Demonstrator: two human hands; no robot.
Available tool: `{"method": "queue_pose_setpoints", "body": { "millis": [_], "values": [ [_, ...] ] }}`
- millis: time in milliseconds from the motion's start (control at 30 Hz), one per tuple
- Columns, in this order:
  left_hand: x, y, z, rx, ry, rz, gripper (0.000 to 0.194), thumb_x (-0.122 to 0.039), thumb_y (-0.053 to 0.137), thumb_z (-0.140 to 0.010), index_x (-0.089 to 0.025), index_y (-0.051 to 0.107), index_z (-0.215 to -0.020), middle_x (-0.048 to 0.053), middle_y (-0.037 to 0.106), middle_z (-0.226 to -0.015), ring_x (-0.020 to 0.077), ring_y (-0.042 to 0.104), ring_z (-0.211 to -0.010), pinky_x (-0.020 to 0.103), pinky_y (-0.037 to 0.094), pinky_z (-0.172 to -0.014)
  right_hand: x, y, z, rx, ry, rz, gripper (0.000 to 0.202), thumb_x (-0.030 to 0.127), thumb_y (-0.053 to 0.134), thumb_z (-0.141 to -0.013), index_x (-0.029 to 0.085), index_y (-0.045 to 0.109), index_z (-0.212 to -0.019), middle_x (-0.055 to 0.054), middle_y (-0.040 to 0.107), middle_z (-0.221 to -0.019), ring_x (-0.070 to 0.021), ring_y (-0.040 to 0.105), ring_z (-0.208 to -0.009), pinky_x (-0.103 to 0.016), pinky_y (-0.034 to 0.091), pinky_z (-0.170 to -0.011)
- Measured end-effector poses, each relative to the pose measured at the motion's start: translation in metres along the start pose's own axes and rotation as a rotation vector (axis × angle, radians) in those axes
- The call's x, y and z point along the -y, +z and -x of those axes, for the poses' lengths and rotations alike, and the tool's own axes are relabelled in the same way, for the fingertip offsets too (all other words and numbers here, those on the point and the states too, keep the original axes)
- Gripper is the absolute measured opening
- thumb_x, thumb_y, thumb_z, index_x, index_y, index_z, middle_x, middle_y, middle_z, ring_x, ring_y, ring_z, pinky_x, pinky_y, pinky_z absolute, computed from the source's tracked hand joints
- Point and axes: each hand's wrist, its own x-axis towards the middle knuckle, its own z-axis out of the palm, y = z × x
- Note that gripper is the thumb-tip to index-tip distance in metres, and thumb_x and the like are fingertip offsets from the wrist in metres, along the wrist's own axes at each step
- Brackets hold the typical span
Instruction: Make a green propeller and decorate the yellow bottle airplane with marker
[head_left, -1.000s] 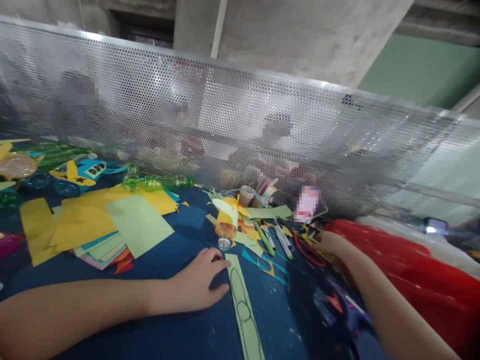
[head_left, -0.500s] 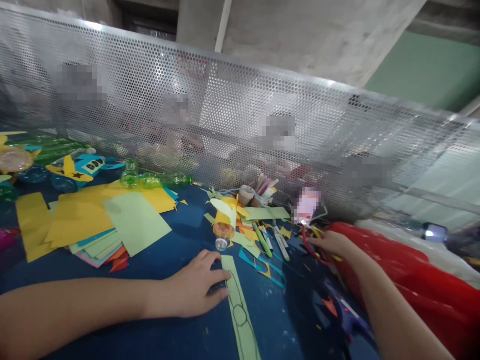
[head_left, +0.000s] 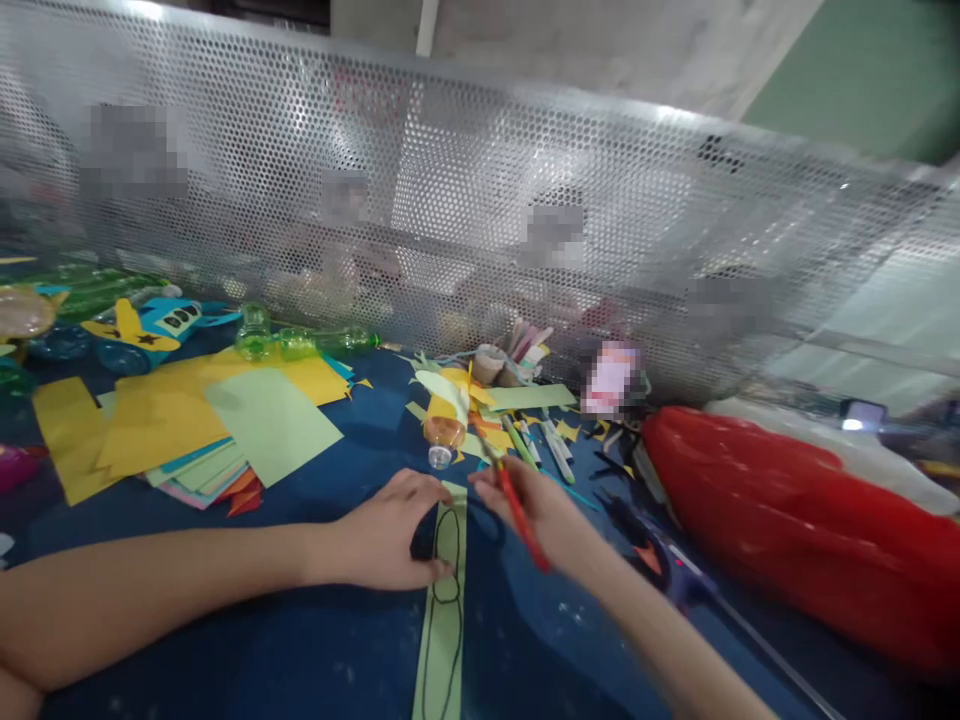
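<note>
A pale green paper strip [head_left: 448,610] with black looped outlines drawn on it lies lengthwise on the table. My left hand [head_left: 397,530] holds its upper part, the thumb and fingertips on the paper with a gap between them. In my right hand [head_left: 529,505] are red-handled scissors [head_left: 517,515], gripped just right of the strip, blades pointing away from me and apart from the paper. Beyond the strip's top end lies a small clear bottle [head_left: 444,430] wrapped in yellow and pale green paper.
Paper sheets [head_left: 187,410] are piled at the left, with green bottles [head_left: 322,342] and a blue-yellow bottle plane [head_left: 161,320] behind. Markers [head_left: 555,445] lie among scraps. A glue gun [head_left: 667,560] and red plastic bag [head_left: 765,530] are right. A perforated metal panel [head_left: 465,210] stands behind.
My right hand has brought the scissors from beside the red bag leftward to near the strip. The strip has turned, its near end swinging left, with my left hand still at it.
</note>
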Motion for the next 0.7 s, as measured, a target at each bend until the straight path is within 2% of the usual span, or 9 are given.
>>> {"method": "queue_pose_setpoints", "body": {
  "millis": [67,133,233,400,533,700],
  "values": [
    [0.001,0.002,0.000,-0.004,0.023,-0.032,0.060,-0.036,0.070,-0.068,-0.019,0.050,-0.122,0.011,0.054,-0.123,0.0311,0.041,-0.124,0.045,0.038,-0.106,-0.006,0.012,0.008,0.011,-0.022,0.124,0.016,0.027,0.066,-0.070,0.024,0.050,-0.072,-0.001,0.059,-0.065,-0.0219,0.060,-0.068,-0.032,0.048,-0.064],
    [0.002,0.003,-0.001,-0.004,0.039,-0.063,0.059,-0.037,0.070,-0.068,-0.019,0.051,-0.121,0.011,0.055,-0.123,0.0320,0.042,-0.124,0.046,0.037,-0.106,-0.013,0.018,0.012,-0.007,-0.079,0.367,0.012,0.015,0.055,-0.070,0.023,0.049,-0.076,-0.005,0.062,-0.075,-0.0234,0.061,-0.077,-0.033,0.047,-0.070],
    [0.002,0.003,-0.002,-0.003,0.053,-0.071,0.059,-0.038,0.071,-0.067,-0.019,0.052,-0.120,0.010,0.056,-0.125,0.0323,0.044,-0.121,0.046,0.038,-0.105,-0.019,0.020,0.011,-0.003,-0.105,0.573,0.016,0.011,0.049,-0.070,0.021,0.049,-0.082,-0.008,0.063,-0.084,-0.0238,0.061,-0.084,-0.031,0.045,-0.071],
    [0.002,0.000,-0.003,0.025,-0.011,-0.054,0.066,-0.040,0.073,-0.067,-0.016,0.051,-0.125,0.013,0.055,-0.129,0.0330,0.041,-0.125,0.046,0.035,-0.107,-0.020,0.017,0.008,0.077,-0.076,0.568,0.012,0.014,0.048,-0.074,0.021,0.048,-0.084,-0.005,0.064,-0.081,-0.0216,0.061,-0.079,-0.029,0.045,-0.067],
    [0.002,-0.002,-0.004,0.042,0.004,-0.042,0.070,-0.041,0.073,-0.068,-0.018,0.048,-0.129,0.012,0.050,-0.136,0.0338,0.038,-0.129,0.048,0.033,-0.109,-0.022,0.019,0.009,0.029,-0.105,0.564,0.021,0.012,0.049,-0.067,0.020,0.051,-0.086,-0.009,0.064,-0.091,-0.0237,0.060,-0.089,-0.032,0.046,-0.074],
    [0.001,-0.001,-0.003,0.060,-0.062,-0.009,0.075,-0.041,0.072,-0.068,-0.018,0.045,-0.134,0.015,0.047,-0.140,0.0373,0.038,-0.131,0.053,0.031,-0.109,-0.022,0.022,0.010,0.009,-0.131,0.516,0.015,0.015,0.050,-0.067,0.021,0.050,-0.080,-0.007,0.063,-0.086,-0.0234,0.059,-0.085,-0.032,0.045,-0.073]
  ]
}}
